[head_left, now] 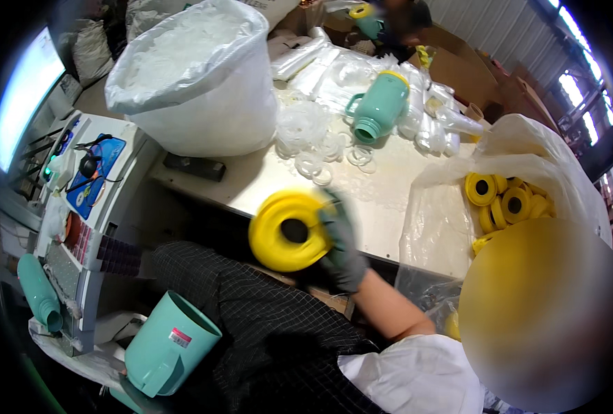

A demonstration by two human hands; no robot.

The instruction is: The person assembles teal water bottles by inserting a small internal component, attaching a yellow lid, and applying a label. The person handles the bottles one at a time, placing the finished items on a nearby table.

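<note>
Yellow ring in right hand, teal jug leftward

Beyond the hands, a wall [458, 24] and white table [389, 200] are seen. The jug [160, 350], nearer the left hand [123, 372], is slanted lengthwise, mouth toward the right hand [342, 241]. The ring [265, 231] is gripped at its edge there; the left's hold, mostly hidden, cannot be told.

Right hand [342, 245], grey-gloved and a bit blurred, grips with fingers [333, 219] curled and reaching forward. Wrist [357, 277] looks roughly straight; bare forearm [393, 305] is just behind it, white sleeve [413, 372] farther back.
</note>
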